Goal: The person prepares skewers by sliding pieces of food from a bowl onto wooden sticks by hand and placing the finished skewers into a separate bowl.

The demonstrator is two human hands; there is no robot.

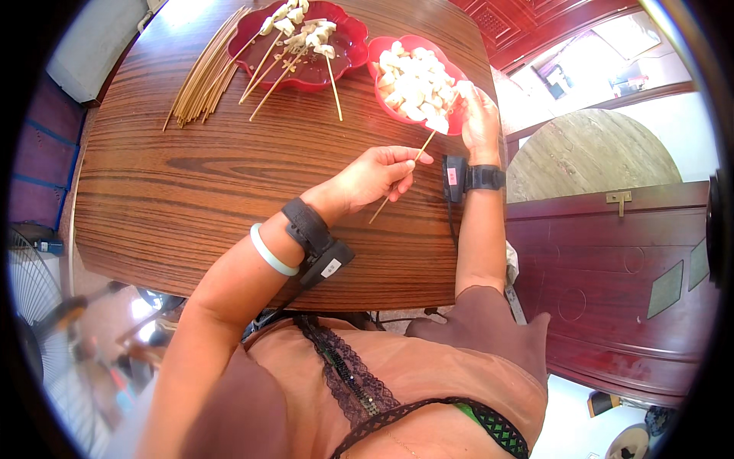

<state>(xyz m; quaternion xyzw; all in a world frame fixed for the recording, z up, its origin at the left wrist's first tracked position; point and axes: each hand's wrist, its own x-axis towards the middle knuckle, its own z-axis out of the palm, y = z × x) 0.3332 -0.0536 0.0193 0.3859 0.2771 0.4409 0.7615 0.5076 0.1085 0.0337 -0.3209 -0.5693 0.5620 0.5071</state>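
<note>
My left hand (382,174) pinches a thin wooden skewer (381,208) that slants up and right. At its upper tip sits a white food piece (436,123), over the near rim of a red scalloped bowl (374,55). This bowl is heaped with pale chunks (413,80), which are overexposed. At its right side my right hand (480,122) is closed, thumb and fingers together at a white chunk. Farther left, a second red bowl (357,47) carries several loaded skewers (316,34), their bare ends resting out over the table.
A bundle of bare wooden skewers (200,80) lies left of the second bowl on the wood-grain table (229,183). Black wrist devices with cables sit on both my wrists. A fan (38,306) stands at lower left, and a dark red cabinet panel (596,283) at right.
</note>
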